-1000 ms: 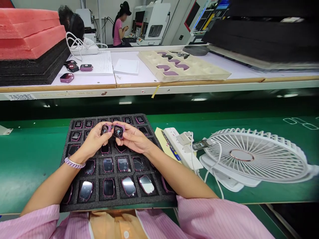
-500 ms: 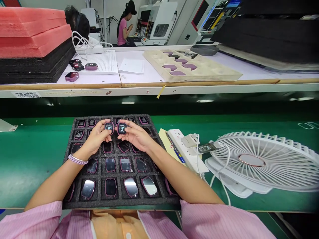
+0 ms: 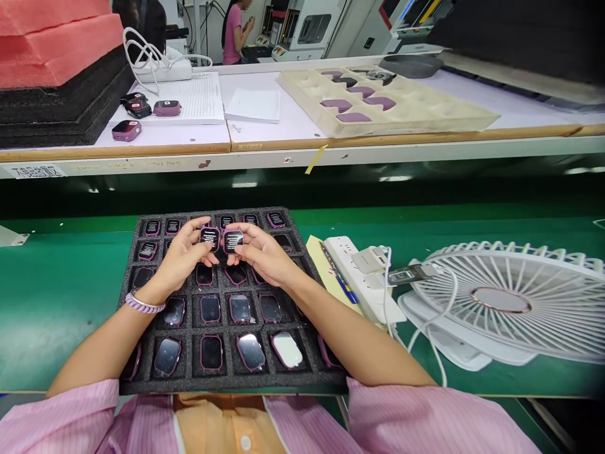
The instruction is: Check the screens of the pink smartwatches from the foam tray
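Note:
My left hand (image 3: pixel 184 255) is closed around a purple-framed smartwatch (image 3: pixel 210 237), its thumb on the lower edge of the screen. A second purple smartwatch (image 3: pixel 233 241) is gripped by my right hand (image 3: pixel 262 255), thumb at the screen's right side. The two watches are side by side, and lines of white text show on both screens. Beneath my hands lies a black foam tray (image 3: pixel 227 382) with square compartments holding several more purple watches, such as a dark-screened watch (image 3: pixel 210 352). Back-row watches display text; my hands and forearms hide some compartments.
Right of the tray are a white power strip (image 3: pixel 352 271), pens (image 3: pixel 341 277) and a white fan (image 3: pixel 534 315). A raised shelf holds a cream tray (image 3: pixel 425 116), several watches including a purple one (image 3: pixel 126 130), and foam stacks (image 3: pixel 57 116). A person (image 3: pixel 233 31) is in the background.
Both watch screens have switched from a picture with bright marks to lines of white text. My hands still hold them in nearly the same place; the view has shifted slightly.

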`<act>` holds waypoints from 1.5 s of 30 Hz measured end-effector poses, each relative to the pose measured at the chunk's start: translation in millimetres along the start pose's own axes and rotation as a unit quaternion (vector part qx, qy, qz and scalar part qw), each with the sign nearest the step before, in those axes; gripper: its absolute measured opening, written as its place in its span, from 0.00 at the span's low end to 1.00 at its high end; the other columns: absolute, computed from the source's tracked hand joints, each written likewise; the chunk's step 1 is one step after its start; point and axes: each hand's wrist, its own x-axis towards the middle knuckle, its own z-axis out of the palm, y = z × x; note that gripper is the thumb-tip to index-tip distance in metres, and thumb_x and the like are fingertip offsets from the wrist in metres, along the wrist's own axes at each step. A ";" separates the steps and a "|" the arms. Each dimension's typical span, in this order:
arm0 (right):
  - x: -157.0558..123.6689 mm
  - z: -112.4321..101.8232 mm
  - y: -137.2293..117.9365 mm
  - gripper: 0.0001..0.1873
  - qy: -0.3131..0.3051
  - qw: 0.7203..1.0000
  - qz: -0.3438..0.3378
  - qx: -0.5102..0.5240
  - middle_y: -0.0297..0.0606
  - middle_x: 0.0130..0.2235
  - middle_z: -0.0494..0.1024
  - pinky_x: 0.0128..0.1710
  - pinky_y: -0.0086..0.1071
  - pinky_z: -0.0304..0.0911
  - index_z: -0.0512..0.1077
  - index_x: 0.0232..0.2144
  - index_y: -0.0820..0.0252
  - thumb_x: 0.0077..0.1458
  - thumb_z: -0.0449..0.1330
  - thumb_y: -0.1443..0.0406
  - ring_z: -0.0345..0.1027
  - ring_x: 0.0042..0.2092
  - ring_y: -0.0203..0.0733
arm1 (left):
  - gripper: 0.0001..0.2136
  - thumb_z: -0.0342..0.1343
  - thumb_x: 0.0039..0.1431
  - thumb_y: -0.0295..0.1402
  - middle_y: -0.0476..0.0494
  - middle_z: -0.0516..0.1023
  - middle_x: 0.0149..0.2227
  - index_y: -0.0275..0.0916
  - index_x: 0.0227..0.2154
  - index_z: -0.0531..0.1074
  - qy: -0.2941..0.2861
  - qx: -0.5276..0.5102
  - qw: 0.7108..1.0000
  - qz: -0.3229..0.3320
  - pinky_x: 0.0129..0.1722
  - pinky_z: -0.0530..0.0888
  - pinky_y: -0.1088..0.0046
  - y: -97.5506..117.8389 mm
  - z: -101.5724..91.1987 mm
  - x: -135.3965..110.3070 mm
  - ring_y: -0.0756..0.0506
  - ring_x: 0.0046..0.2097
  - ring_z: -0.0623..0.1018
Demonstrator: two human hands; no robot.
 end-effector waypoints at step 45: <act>1.6 2.3 -1.2 0.25 0.046 0.998 0.045 0.001 0.30 0.33 0.72 0.22 0.24 0.50 0.70 0.46 0.59 0.54 0.72 0.54 0.60 0.22 0.29 | 0.18 0.64 0.54 0.36 0.48 0.80 0.38 0.37 0.47 0.71 -0.021 -0.085 0.995 -0.048 0.31 0.85 0.69 -0.5 4.1 0.6 0.43 0.29 0.86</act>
